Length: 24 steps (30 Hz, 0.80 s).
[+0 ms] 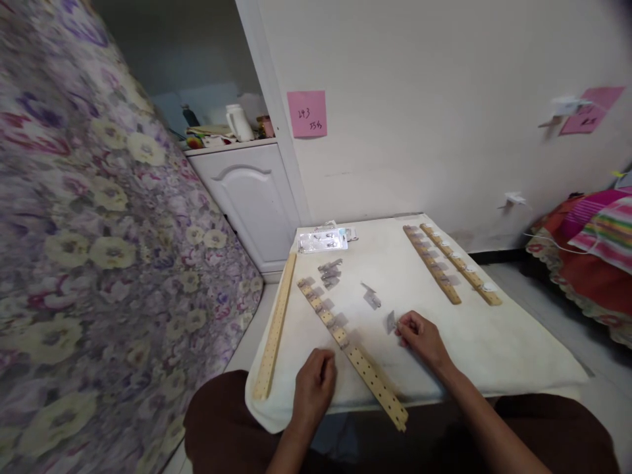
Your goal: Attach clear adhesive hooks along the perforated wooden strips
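Note:
My right hand (422, 339) is closed in a pinch on a small hook with a clear square backing (391, 322), held just above the cloth. My left hand (315, 385) is curled closed beside the perforated wooden strip (368, 368); whatever its fingers hold, if anything, is hidden. Several clear-backed hooks sit along the far half of that strip, while its near half shows bare holes. Another loose hook (371, 297) lies beyond my right hand. A small group of hooks (330, 271) rests further back on the left.
A bare perforated strip (275, 329) lies along the table's left edge. Two more strips, one with clear pieces (434, 266) and one with white pieces (461, 263), lie at the right. Clear packaging (323, 241) sits at the back of the cloth-covered table (513, 349).

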Each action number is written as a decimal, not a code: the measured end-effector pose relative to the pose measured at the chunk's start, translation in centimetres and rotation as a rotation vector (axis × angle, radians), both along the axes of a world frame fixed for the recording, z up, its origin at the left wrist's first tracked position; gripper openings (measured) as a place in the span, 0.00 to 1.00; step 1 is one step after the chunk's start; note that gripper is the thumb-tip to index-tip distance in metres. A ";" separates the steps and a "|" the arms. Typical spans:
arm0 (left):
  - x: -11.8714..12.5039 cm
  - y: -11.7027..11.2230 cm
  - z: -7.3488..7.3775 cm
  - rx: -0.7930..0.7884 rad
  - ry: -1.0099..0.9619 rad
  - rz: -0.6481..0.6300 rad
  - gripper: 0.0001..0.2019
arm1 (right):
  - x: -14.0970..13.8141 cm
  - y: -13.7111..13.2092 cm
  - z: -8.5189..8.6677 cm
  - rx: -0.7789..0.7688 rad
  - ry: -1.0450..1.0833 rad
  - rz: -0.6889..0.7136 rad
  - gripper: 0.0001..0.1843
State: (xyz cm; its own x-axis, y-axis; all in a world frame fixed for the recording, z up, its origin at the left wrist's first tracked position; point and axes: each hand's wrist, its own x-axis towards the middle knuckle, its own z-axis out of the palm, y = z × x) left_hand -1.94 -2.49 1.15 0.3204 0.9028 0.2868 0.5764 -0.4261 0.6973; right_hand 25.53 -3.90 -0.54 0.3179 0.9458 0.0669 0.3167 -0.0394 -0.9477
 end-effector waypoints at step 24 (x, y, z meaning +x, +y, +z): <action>5.2 -3.7 4.5 -0.347 -0.366 -0.080 0.12 | -3.5 -3.5 2.9 0.032 0.558 0.098 0.13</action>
